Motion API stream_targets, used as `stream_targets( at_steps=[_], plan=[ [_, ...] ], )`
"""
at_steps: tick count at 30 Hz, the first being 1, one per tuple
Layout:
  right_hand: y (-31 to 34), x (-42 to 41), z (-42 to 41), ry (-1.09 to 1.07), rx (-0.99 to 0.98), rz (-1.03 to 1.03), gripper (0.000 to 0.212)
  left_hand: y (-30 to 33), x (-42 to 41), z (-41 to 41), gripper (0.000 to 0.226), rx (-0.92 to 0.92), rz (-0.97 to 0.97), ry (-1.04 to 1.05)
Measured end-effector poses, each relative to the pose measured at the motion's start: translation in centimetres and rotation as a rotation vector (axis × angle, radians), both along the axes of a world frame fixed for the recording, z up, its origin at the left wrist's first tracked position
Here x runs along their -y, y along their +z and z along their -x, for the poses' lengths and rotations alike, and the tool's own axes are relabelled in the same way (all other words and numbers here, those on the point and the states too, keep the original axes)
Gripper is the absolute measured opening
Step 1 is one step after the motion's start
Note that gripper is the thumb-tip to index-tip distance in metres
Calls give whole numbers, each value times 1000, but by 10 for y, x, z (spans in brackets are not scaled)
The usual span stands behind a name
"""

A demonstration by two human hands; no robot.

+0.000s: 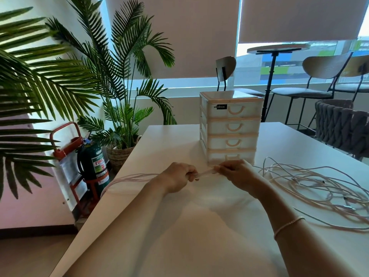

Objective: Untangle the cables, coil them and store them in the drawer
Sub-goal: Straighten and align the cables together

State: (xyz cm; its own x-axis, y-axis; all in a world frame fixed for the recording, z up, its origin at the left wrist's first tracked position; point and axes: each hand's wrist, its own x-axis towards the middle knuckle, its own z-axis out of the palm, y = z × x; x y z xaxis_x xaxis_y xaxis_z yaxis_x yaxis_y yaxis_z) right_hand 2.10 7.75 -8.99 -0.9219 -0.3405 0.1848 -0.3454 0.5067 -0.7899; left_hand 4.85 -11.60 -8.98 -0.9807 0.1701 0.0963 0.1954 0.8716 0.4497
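My left hand [178, 179] and my right hand [237, 175] both grip one bundle of white cable [205, 173], stretched between them just in front of the drawer unit. The bundle's long loops [129, 177] trail left past my left hand and hang over the table's left edge. A loose tangle of white cables [311, 186] lies on the table at the right, apart from my hands. The white four-drawer unit [231, 126] stands upright behind my hands, all drawers shut.
The white table [189, 226] ends close on the left. Beyond that edge stand a green fire extinguisher [93, 162] and potted palms [119, 108]. A woven chair [343, 128] sits at the far right, with stools and a round table behind.
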Motion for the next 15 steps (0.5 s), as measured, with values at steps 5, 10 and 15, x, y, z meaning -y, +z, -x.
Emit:
stream_targets(
  at_steps=[5,10,15],
  plan=[
    [1,-2,-1,35,-24,-44,20,-1,4,-3,28,-45,-145,18],
    [0,-3,1,-36,-51,2,21,-2,-2,-4,30,-13,-233,-22],
    [0,-3,0,-67,-76,-24,23,-5,-12,-3,17,20,-319,-21]
  ],
)
